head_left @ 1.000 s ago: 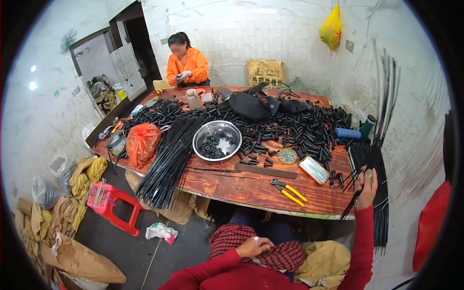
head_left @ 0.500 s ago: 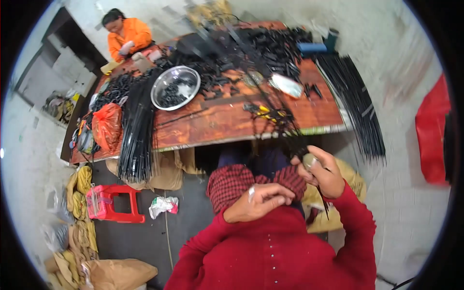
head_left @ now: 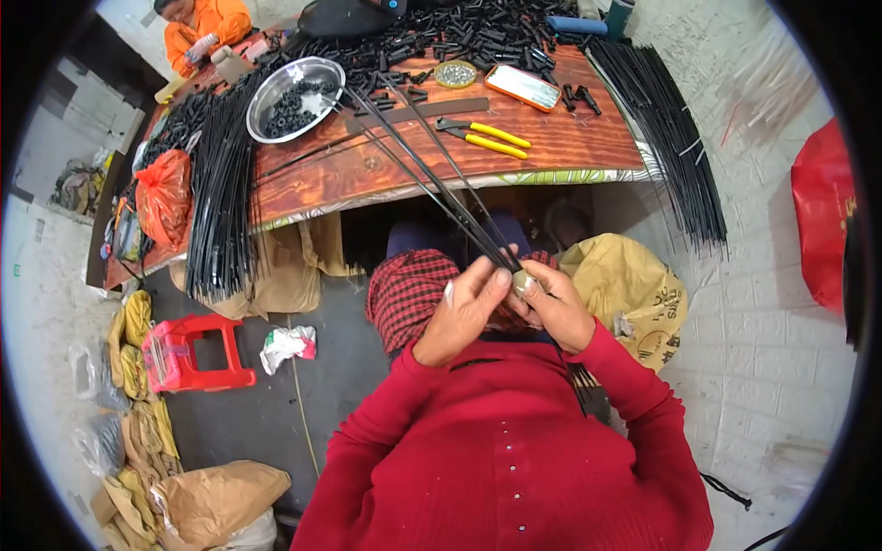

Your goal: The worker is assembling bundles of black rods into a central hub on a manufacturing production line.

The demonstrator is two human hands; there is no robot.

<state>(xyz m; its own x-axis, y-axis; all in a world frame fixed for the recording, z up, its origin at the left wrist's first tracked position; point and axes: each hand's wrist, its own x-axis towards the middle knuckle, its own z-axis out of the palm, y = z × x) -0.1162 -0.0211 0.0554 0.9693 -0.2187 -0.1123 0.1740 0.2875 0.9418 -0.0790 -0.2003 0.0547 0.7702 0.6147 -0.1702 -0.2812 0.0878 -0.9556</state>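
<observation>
My left hand [head_left: 467, 308] and my right hand [head_left: 557, 305] meet above my lap, both closed round a bundle of thin black rods [head_left: 439, 184]. The rods fan out away from me over the table's near edge, and their other ends come out below my right hand. Something silvery [head_left: 523, 280] sits at my right thumb; its kind is unclear. A white wrap [head_left: 449, 293] is on a left finger. Pliers with yellow handles [head_left: 499, 135] lie open on the wooden table [head_left: 367, 184], beyond the rods.
A steel bowl [head_left: 254, 118] holds small black parts. Black rod bundles hang over the table edge at left [head_left: 220, 202] and right [head_left: 661, 138]. Many black pieces [head_left: 459, 37] cover the far side. A person in orange [head_left: 209, 32] sits far left. A red stool [head_left: 220, 354] stands on the floor.
My left hand has moved right and up to the rods and closed on them. My right hand has come inward and the rods now lean left. The view has shifted.
</observation>
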